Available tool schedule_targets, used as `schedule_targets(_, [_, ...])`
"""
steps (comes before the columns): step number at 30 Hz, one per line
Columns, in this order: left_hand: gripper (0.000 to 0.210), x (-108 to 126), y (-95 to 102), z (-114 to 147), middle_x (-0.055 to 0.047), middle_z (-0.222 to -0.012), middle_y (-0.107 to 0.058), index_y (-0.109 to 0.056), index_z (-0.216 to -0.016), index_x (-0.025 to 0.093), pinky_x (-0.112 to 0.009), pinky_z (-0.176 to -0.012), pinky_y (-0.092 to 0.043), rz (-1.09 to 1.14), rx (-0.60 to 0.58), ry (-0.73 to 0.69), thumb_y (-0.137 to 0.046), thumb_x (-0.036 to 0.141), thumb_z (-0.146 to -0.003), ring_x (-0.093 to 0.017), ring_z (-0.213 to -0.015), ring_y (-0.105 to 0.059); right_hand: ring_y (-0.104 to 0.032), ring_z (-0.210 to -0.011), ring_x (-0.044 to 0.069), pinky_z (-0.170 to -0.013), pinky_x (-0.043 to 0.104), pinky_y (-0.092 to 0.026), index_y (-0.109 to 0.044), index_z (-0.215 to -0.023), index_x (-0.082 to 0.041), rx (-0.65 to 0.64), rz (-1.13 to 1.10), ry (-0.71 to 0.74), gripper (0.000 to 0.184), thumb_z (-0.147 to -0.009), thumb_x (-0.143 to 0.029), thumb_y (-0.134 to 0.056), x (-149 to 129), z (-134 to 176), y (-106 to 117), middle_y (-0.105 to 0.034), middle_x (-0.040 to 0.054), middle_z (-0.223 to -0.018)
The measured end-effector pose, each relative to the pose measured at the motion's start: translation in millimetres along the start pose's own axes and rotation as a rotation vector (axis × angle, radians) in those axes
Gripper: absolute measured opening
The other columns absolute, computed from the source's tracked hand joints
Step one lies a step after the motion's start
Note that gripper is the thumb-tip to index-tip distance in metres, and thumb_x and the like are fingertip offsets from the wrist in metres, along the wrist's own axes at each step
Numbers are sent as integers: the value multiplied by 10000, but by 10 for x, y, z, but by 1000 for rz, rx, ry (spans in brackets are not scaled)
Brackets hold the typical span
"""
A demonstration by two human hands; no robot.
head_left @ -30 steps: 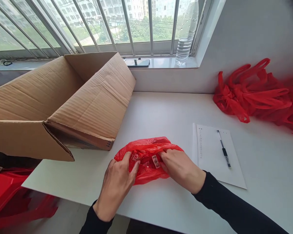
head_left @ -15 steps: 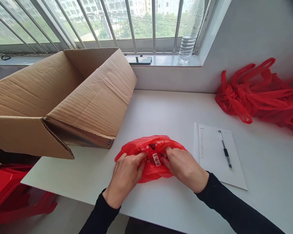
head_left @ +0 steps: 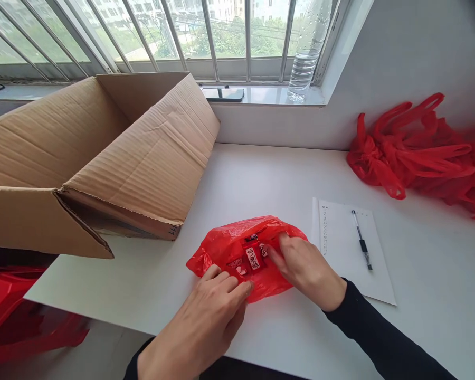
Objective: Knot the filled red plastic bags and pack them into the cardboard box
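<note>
A red plastic bag lies on the white table with its mouth spread open. Several small red packets with white and black print show inside it. The fingers of my left hand are curled over the bag's near edge, gripping the plastic. On the right side, my right hand grips the bag's rim, thumb reaching inward beside the packets. Its fingertips are partly hidden by the plastic.
An open cardboard box stands at the left. Paper sheets with a pen lie right of the bag. Red plastic bags are heaped at the back right. A water bottle and a phone rest on the windowsill.
My left hand has drawn back from inside the bag to its near edge, toward me. The bag's mouth is wider and more packets show. My right hand has shifted slightly right.
</note>
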State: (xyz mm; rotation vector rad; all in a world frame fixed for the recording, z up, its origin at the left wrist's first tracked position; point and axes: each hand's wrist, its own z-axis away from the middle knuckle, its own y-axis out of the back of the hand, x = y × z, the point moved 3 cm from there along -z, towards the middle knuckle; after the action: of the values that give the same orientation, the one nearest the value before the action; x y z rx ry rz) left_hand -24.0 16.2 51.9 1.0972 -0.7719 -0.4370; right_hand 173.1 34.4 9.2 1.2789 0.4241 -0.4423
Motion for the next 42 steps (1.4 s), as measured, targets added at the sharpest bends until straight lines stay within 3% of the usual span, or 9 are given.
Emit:
schedule_targets(3, [512,53,183,224,-29,-1034,-673,-515,-1391,223,-385,-910,-436,35,93,-97,-474,42,-914,-212,-900,-572,-443,-517,165,-528,335,-318,-334,-772,-262,33,-99,7,368,-1028,-484,-477,23,58,66,-483,-54,-593])
schedule_targets(7, [680,-20,385,428,-52,-1172,-623,-411,-1528,224,-336,-1064,-377,15,241,-120,-479,-15,-895,-208,-1108,-535,-459,-557,141,-539,308,-361,-455,-743,-245,51,-496,60,420,-934,-576,-628,-33,117,219,-517,-56,-634])
schedule_targets(13, [315,-152,644,537,-2,-1025,-634,-659,-1188,283,-214,-856,-444,115,570,15,-600,97,-942,-152,-981,-591,-541,-680,122,-644,255,-463,-677,-947,-291,161,-825,160,167,-1014,-403,-574,-121,304,626,-595,-51,-764])
schedule_targets(18, [152,-17,742,541,82,-951,-726,-750,-986,346,-194,-815,-451,353,915,286,-626,262,-958,-120,-853,-648,-632,-1060,202,-902,333,-521,-615,-1245,-324,169,-506,244,354,-930,-467,-689,-163,284,500,-680,-8,-1188])
schedule_targets(21, [202,76,705,440,84,-918,-766,-775,-986,355,-195,-718,-446,496,891,421,-581,412,-979,-113,-783,-642,-572,-1205,289,-1004,455,-492,-354,-1527,-235,213,-244,295,707,-922,-382,-690,-174,157,190,-602,104,-1354])
schedule_targets(27, [291,95,603,291,-31,-978,-732,-701,-1102,237,-232,-712,-525,921,654,384,-675,452,-907,-160,-797,-649,-592,-648,216,-633,375,-484,-541,-1052,-237,97,-285,142,135,-960,-328,-501,-175,47,-53,-639,0,-795])
schedule_targets(33, [352,62,589,320,-51,-1032,-706,-653,-1261,270,-253,-821,-553,1033,496,159,-697,356,-922,-167,-898,-659,-614,-736,224,-712,373,-495,-551,-892,-242,-12,-509,177,285,-1015,-437,-383,-324,30,58,-630,3,-781])
schedule_targets(38, [177,48,687,362,-31,-886,-726,-775,-1023,259,-245,-778,-510,897,613,43,-618,325,-978,-154,-825,-658,-612,-830,226,-747,351,-511,-592,-1130,-256,-150,-837,216,339,-959,-542,-530,-478,-16,76,-617,10,-887])
schedule_targets(42, [287,-28,851,414,-43,-956,-671,-792,-900,243,-262,-824,-485,747,819,167,-574,398,-1002,-164,-893,-636,-592,-909,201,-845,332,-514,-584,-1043,-260,-96,-1032,264,283,-959,-530,-578,-601,99,317,-599,21,-1018])
